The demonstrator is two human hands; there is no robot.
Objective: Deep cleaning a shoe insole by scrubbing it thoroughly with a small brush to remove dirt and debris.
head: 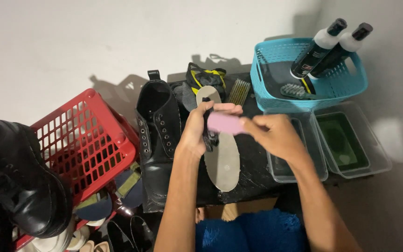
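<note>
Pink block (227, 123), a small flat rectangular pad, sits pinched between both hands above the black mat (253, 168), which serves as the landmark for everything else. The left hand (199, 128) grips the block's left end with thumb and fingers closed around it, and the same hand also seems to press a dark, narrow object against the palm (what it is cannot be made out). The right hand (274, 135) clasps the block's right end between thumb and forefinger, the other fingers curled in.

Directly under the hands, lying on the mat, is a grey insole (223, 163), its toe end pointing toward the wall and partly hidden by the left hand. On the mat's left edge stands a black lace-up boot (157, 140), upright, with its opening facing up. At the mat's far side lie a yellow-and-black bundle (206, 77) and a small comb-like brush (239, 91).

Right of the mat sit 2 clear plastic trays (346, 140), side by side, the outer one holding something green. Behind them, a turquoise basket (267, 74) holds 2 dark bottles (330, 44) leaning against its rim and a brush. Left of the mat, beyond the boot, a red basket (87, 144) stands tilted, with a second black boot (22, 182) beside it.
</note>
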